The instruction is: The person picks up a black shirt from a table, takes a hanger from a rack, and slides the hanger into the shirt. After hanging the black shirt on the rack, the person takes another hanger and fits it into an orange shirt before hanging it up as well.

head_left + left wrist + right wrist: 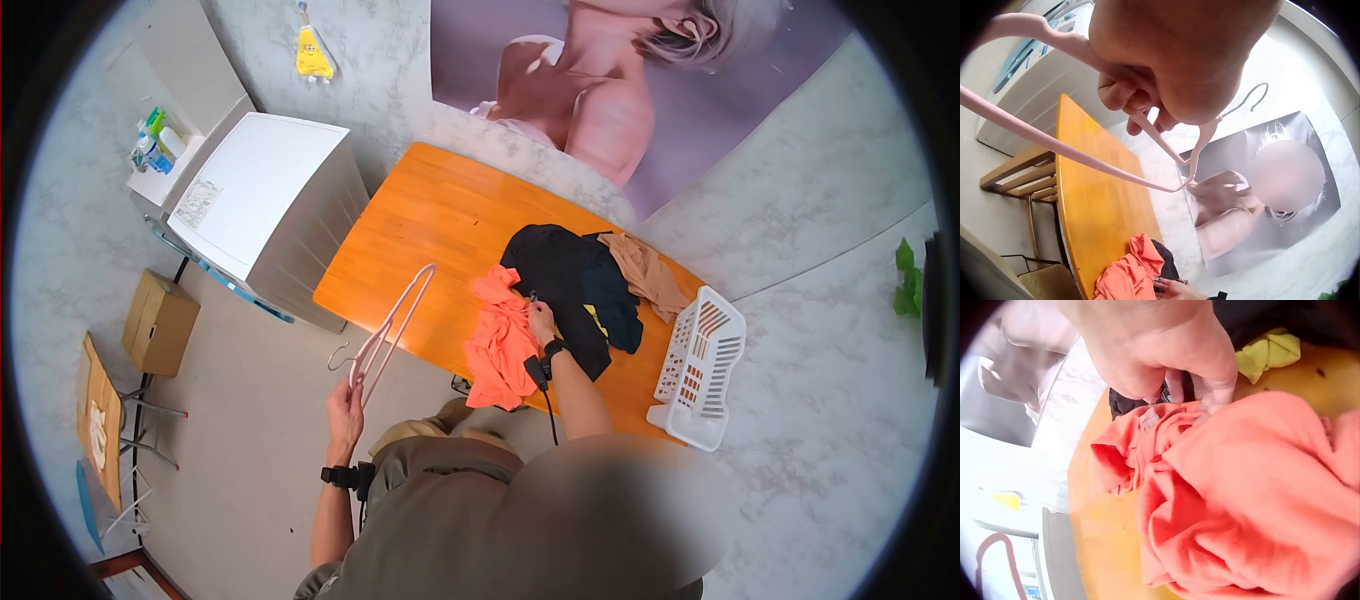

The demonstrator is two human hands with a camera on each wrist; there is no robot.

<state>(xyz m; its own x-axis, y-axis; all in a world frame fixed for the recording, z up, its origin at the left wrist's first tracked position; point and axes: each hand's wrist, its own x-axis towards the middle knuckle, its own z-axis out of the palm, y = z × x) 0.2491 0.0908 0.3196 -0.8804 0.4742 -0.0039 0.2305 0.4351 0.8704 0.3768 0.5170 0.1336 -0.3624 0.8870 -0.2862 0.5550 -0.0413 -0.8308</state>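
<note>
My left hand [345, 412] grips a pink clothes hanger [1054, 144] near its neck, out in front of the table's left part. The metal hook points away from the fingers, and the hanger's bar stretches up and to the right in the head view. On the wooden table [400, 220], my right hand [542, 325] pinches the coral shirt [500, 350] near its collar, where a pale label shows in the right wrist view. The shirt lies crumpled, partly over the table's front edge. Black clothing [545, 255] lies right behind that hand.
Dark navy [615, 300] and brown garments [645, 270] are heaped to the right, with a yellow piece [1272, 353] among them. A white plastic basket [690, 425] stands at the table's right end. A white washing machine [265, 190] is beyond its left end.
</note>
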